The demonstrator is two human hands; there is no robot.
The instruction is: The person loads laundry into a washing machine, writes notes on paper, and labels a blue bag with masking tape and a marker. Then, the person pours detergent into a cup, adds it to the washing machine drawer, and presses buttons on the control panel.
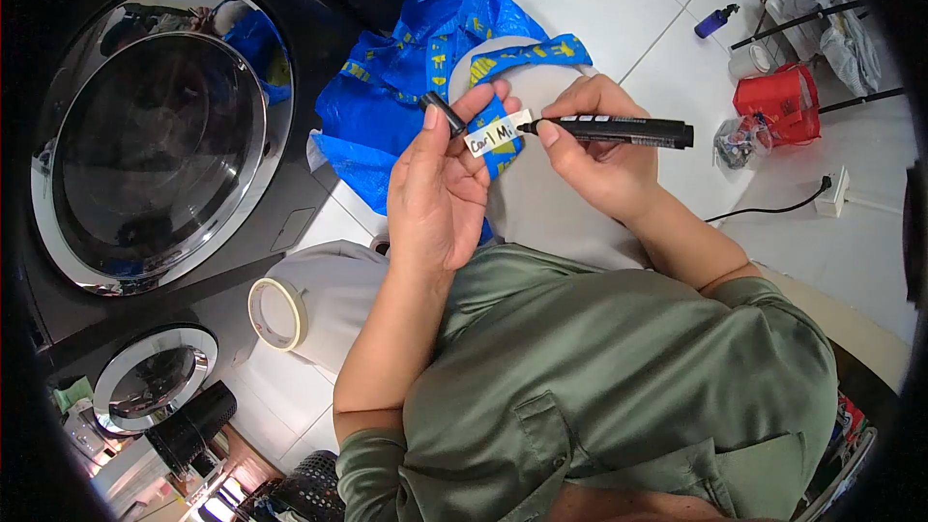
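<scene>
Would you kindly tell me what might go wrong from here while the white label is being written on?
The lettering on the white label might smudge if the left hand, close beside it, brushes wet ink. The marker's cap, held in that same hand, could slip out. The roll of tape, apparently balanced on the grey-clad leg, might tumble off if the leg shifts.

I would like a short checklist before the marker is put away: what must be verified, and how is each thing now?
1. Marker held firmly in the right hand: ok, it looks gripped.
2. Cap on the marker: not ok, the left hand holds it.
3. Marker tip lifted off the label: cannot tell.
4. Ink dry: cannot tell.
5. Tape roll clear of both hands: ok.
</scene>
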